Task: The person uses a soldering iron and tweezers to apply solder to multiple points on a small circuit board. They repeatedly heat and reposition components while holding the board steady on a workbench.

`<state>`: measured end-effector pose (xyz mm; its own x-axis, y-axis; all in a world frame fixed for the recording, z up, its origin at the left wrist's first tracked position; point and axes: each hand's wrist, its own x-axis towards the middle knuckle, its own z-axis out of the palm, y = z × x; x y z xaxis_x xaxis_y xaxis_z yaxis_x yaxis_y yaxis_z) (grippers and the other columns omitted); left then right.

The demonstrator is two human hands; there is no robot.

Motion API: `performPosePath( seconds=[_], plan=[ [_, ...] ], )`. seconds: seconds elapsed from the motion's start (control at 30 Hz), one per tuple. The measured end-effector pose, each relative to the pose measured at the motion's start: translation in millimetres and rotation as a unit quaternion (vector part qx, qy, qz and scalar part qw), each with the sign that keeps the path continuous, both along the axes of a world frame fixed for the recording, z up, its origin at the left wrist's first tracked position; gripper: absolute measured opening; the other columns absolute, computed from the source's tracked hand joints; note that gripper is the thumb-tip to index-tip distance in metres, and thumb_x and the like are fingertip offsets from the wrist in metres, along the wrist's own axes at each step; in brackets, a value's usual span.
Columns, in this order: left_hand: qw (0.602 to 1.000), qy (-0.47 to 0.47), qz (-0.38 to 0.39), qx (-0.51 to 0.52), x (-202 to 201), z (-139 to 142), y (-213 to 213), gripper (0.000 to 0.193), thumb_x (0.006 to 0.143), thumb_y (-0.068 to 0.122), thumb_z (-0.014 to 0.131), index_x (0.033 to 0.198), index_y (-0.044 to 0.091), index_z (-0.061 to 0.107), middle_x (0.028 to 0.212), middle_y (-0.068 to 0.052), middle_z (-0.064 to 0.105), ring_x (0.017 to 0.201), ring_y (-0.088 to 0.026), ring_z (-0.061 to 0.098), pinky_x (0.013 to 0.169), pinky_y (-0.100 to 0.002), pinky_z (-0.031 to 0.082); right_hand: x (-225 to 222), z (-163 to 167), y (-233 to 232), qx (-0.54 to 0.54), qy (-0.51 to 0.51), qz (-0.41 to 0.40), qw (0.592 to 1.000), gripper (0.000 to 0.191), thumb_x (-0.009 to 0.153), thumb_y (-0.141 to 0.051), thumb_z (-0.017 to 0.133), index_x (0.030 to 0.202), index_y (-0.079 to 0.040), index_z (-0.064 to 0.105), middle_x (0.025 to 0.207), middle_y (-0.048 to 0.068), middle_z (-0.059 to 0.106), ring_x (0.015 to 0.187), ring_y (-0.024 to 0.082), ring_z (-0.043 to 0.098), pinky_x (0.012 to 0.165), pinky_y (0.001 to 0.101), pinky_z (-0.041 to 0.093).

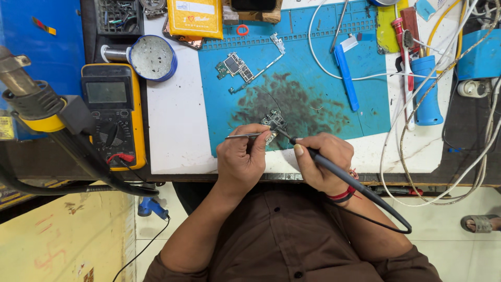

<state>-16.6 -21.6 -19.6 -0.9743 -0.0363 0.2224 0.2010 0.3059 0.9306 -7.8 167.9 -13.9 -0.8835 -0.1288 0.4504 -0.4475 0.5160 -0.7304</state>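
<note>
A small green circuit board (273, 121) lies on the stained blue work mat (313, 78) near the table's front edge. My left hand (241, 159) grips metal tweezers (244, 136) whose tips touch the board's left side. My right hand (322, 161) holds a black soldering iron (334, 168) like a pen, its tip resting on the same board. The iron's cable loops back past my right wrist. A second, longer circuit board (236, 68) sits farther back on the mat.
A yellow multimeter (110, 112) and a hot-air nozzle (31, 99) stand at the left. A round blue tin (152, 57) and a yellow packet (195, 18) are behind. Blue tools (346, 77), a blue handle (428, 91) and white cables (407, 156) crowd the right.
</note>
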Motion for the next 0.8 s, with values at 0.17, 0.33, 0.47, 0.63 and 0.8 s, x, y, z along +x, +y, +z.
performPosePath(
  seconds=[0.17, 0.33, 0.47, 0.63, 0.8],
  plan=[
    [1.0, -0.006, 0.003, 0.0, 0.0, -0.4, 0.7, 0.007, 0.098, 0.005, 0.074, 0.102, 0.002, 0.07, 0.092, -0.008, 0.074, 0.064, -0.011, 0.069, 0.056, -0.025, 0.051, 0.9, 0.2, 0.0, 0.005, -0.006, -0.021, 1.0, 0.007, 0.093, -0.002, 0.073, 0.094, 0.0, 0.066, 0.075, 0.012, 0.066, 0.061, 0.022, 0.062, 0.057, 0.0323, 0.045],
    [1.0, -0.008, -0.003, 0.006, -0.1, -1.1, 0.2, 0.007, 0.098, 0.005, 0.074, 0.104, 0.002, 0.07, 0.092, -0.008, 0.074, 0.065, -0.01, 0.069, 0.056, -0.025, 0.051, 1.3, 0.1, 0.2, -0.003, -0.005, -0.015, 1.0, 0.007, 0.094, -0.003, 0.072, 0.096, 0.001, 0.066, 0.075, 0.012, 0.066, 0.06, 0.021, 0.062, 0.056, 0.0323, 0.044],
    [1.0, -0.018, -0.001, 0.008, 0.3, -1.1, 0.3, 0.008, 0.098, 0.005, 0.074, 0.104, 0.002, 0.07, 0.089, -0.007, 0.074, 0.063, -0.01, 0.068, 0.055, -0.025, 0.05, 1.0, 0.2, 0.5, 0.002, -0.009, -0.017, 1.0, 0.008, 0.093, -0.003, 0.073, 0.096, 0.001, 0.066, 0.072, 0.011, 0.064, 0.059, 0.021, 0.061, 0.056, 0.0324, 0.043],
    [1.0, -0.006, -0.003, 0.005, 0.2, -0.9, -0.2, 0.007, 0.098, 0.005, 0.074, 0.104, 0.002, 0.07, 0.091, -0.008, 0.074, 0.065, -0.01, 0.068, 0.056, -0.024, 0.051, 1.3, 0.4, 0.4, 0.003, -0.008, -0.016, 1.0, 0.008, 0.094, -0.003, 0.072, 0.096, 0.0, 0.066, 0.074, 0.011, 0.065, 0.06, 0.021, 0.061, 0.056, 0.032, 0.043],
    [1.0, -0.016, 0.0, 0.004, 0.5, 0.0, 0.7, 0.008, 0.097, 0.005, 0.075, 0.103, 0.002, 0.071, 0.089, -0.008, 0.073, 0.063, -0.01, 0.068, 0.056, -0.025, 0.05, 1.6, 0.2, 0.3, 0.008, -0.014, -0.029, 0.999, 0.008, 0.093, -0.002, 0.073, 0.095, 0.0, 0.066, 0.072, 0.011, 0.064, 0.059, 0.021, 0.061, 0.056, 0.0325, 0.043]
  ],
)
